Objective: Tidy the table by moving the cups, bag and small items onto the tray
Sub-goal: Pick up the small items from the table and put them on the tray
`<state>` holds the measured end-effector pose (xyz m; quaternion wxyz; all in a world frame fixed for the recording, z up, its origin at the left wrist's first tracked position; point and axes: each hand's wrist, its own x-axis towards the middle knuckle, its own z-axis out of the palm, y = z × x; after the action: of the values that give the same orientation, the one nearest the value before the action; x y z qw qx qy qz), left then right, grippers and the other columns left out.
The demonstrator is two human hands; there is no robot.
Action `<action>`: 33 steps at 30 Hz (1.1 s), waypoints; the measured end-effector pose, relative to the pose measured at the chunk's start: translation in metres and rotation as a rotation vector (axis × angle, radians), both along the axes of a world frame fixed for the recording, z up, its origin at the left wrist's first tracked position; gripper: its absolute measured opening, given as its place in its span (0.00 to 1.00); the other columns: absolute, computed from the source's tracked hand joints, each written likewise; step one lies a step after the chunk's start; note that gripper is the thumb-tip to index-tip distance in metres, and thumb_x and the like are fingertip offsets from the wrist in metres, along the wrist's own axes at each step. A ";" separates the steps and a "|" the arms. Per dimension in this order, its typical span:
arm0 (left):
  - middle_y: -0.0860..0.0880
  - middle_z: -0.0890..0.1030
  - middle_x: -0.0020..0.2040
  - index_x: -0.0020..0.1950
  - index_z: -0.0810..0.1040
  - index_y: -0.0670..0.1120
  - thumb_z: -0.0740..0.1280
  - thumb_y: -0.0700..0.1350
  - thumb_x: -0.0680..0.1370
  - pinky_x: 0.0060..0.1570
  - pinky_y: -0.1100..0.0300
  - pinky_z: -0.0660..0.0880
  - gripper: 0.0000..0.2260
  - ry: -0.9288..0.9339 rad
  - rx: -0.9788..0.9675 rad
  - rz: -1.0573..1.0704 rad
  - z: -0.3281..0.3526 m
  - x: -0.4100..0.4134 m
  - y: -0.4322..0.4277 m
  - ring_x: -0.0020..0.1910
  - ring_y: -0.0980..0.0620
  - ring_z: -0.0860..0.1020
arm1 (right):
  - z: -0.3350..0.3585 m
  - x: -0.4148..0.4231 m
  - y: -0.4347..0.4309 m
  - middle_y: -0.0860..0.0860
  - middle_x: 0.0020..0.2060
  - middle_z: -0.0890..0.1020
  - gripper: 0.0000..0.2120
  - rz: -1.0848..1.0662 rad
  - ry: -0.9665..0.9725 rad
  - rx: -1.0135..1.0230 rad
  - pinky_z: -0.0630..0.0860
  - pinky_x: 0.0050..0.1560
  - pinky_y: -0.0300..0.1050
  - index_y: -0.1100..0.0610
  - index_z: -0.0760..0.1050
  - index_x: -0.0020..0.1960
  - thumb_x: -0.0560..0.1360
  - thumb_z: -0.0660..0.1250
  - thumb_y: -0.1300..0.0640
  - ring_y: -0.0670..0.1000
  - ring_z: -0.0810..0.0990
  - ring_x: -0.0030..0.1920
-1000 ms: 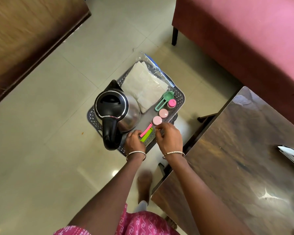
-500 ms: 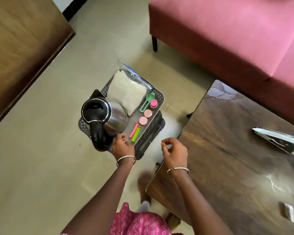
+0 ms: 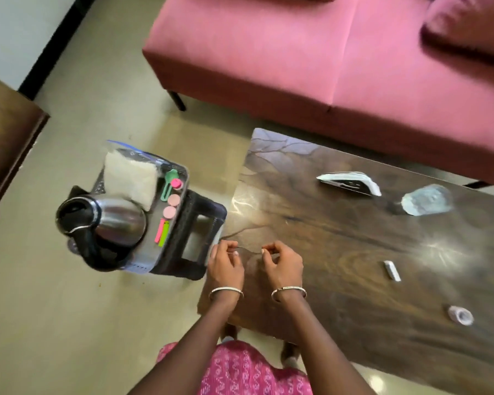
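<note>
A grey tray [image 3: 147,256] rests on a dark stool at the left. On it are a steel kettle [image 3: 103,220], a clear bag of white grains [image 3: 130,179], a green scoop [image 3: 168,182], pink lids [image 3: 171,206] and pink and green clips [image 3: 162,232]. On the dark wooden table [image 3: 340,238] lie a black-and-white packet [image 3: 350,182], a clear cup on its side [image 3: 427,199], a small white piece [image 3: 391,270] and a small pale cup [image 3: 461,315]. My left hand [image 3: 226,263] and right hand [image 3: 283,262] hover over the table's near left corner, fingers curled, holding nothing I can see.
A pink sofa [image 3: 325,58] runs along the far side of the table. A brown wooden piece of furniture [image 3: 3,143] stands at the far left. Tiled floor [image 3: 54,323] surrounds the stool.
Both hands have left the tray and drawn right to the table's corner. My view has swung right, showing more of the table and its items.
</note>
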<state>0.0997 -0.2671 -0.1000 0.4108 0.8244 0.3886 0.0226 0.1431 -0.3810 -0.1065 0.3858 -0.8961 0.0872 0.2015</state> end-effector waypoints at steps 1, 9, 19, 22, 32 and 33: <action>0.46 0.81 0.48 0.49 0.80 0.43 0.67 0.33 0.74 0.50 0.66 0.68 0.08 -0.001 -0.006 -0.039 0.001 0.004 -0.019 0.46 0.49 0.79 | 0.001 0.000 -0.021 0.46 0.36 0.84 0.02 -0.030 -0.001 -0.002 0.75 0.42 0.39 0.51 0.82 0.45 0.74 0.71 0.57 0.39 0.76 0.31; 0.42 0.83 0.44 0.46 0.81 0.39 0.67 0.31 0.72 0.50 0.52 0.76 0.07 0.026 -0.079 -0.173 -0.011 0.021 -0.159 0.44 0.42 0.81 | 0.002 -0.008 -0.191 0.46 0.34 0.83 0.03 -0.230 0.038 0.017 0.81 0.45 0.46 0.52 0.82 0.44 0.74 0.70 0.58 0.47 0.83 0.34; 0.48 0.82 0.45 0.47 0.79 0.46 0.66 0.39 0.76 0.48 0.55 0.75 0.04 0.148 -0.086 -0.502 -0.041 0.045 -0.328 0.44 0.47 0.79 | -0.022 -0.012 -0.401 0.48 0.34 0.84 0.04 -0.533 0.038 -0.061 0.83 0.46 0.55 0.52 0.82 0.44 0.74 0.70 0.60 0.52 0.85 0.36; 0.44 0.83 0.46 0.47 0.80 0.44 0.66 0.41 0.77 0.50 0.52 0.75 0.04 0.213 -0.090 -0.480 -0.055 0.061 -0.359 0.47 0.43 0.80 | -0.031 -0.012 -0.446 0.50 0.40 0.84 0.05 -0.597 0.004 -0.175 0.81 0.50 0.50 0.53 0.82 0.46 0.74 0.69 0.61 0.53 0.84 0.40; 0.43 0.84 0.46 0.38 0.75 0.50 0.69 0.59 0.72 0.50 0.52 0.77 0.14 0.508 -0.120 -0.263 -0.091 0.107 -0.408 0.48 0.42 0.80 | -0.074 -0.004 -0.517 0.55 0.65 0.73 0.32 -0.620 0.114 -0.203 0.73 0.65 0.53 0.55 0.69 0.70 0.68 0.76 0.60 0.58 0.76 0.63; 0.42 0.83 0.47 0.39 0.76 0.49 0.69 0.60 0.72 0.50 0.52 0.77 0.15 0.526 -0.115 -0.256 -0.095 0.111 -0.412 0.48 0.41 0.80 | -0.078 -0.001 -0.520 0.55 0.65 0.73 0.34 -0.575 0.149 -0.185 0.72 0.66 0.52 0.54 0.69 0.71 0.68 0.77 0.60 0.58 0.75 0.64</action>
<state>0.2103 -0.6788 -0.1948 0.3417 0.8197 0.3751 -0.2658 0.1417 -0.9006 -0.1847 0.3366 -0.8487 0.3830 0.1403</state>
